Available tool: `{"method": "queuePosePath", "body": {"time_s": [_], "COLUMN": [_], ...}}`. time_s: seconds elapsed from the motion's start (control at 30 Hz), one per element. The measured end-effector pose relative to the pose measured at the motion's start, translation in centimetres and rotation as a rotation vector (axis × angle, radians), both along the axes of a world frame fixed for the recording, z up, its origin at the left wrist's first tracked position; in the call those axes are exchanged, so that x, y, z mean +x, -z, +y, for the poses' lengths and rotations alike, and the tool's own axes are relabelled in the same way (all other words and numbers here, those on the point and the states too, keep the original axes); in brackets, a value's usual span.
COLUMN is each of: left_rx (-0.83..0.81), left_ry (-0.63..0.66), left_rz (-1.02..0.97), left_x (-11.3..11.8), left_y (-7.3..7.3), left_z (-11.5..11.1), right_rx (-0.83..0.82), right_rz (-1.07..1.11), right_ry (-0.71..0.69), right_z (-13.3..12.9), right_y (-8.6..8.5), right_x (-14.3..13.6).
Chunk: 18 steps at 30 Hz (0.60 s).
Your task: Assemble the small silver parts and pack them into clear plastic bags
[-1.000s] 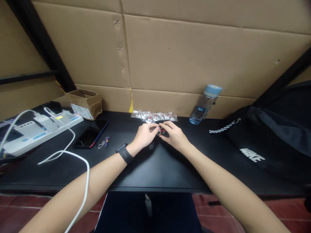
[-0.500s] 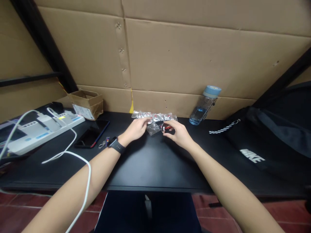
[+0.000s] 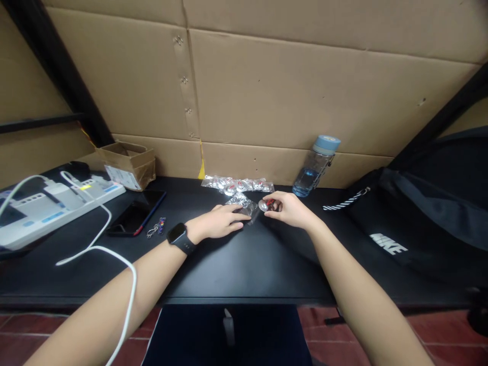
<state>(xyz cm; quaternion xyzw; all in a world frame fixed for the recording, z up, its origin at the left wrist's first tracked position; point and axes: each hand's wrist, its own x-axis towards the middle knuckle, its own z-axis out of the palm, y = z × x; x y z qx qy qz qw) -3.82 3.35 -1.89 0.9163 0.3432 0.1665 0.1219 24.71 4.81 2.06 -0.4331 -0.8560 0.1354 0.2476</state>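
- Here's the right hand (image 3: 292,209), thumb and fingers curled almost closed on a shiny disc (image 3: 263,205), with a flash of red showing beside them.
- The disc sits right at those fingertips, its silver side poking out left, toward the other hand; whether it touches the table (image 3: 244,264), I can't tell.
- Over to the left hand (image 3: 217,222): fingers stretched long, loosely spread, thumb apart, laid over a clear wrapper (image 3: 248,207), and no grip to be seen.
- That wrapper peeks out just beyond the left fingertips, near the disc.
- Straight ahead of both sets of fingers, a row of packets (image 3: 238,186), silver and red under clear plastic!
- Ahead and right of the right fingers stands the bottle (image 3: 314,170).
- Well left of the left fingers: keyring (image 3: 156,229), then phone (image 3: 138,214).
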Motion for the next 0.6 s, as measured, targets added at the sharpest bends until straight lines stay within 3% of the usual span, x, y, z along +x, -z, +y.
{"method": "queuePosePath", "body": {"time_s": [0.27,0.6], "left_rx": [0.024,-0.074], "left_ry": [0.01,-0.056], "left_rz": [-0.016,0.251], "left_x": [0.7,1.1], "left_y": [0.9,-0.3], "left_z": [-0.5,-1.6], "right_rx": [-0.139,-0.109], "right_rz": [-0.055,-0.116], "right_ry": [0.05,0.165], "right_z": [-0.6,-0.7], "right_y": [0.0,0.9], "right_x": [-0.8,-2.8]}}
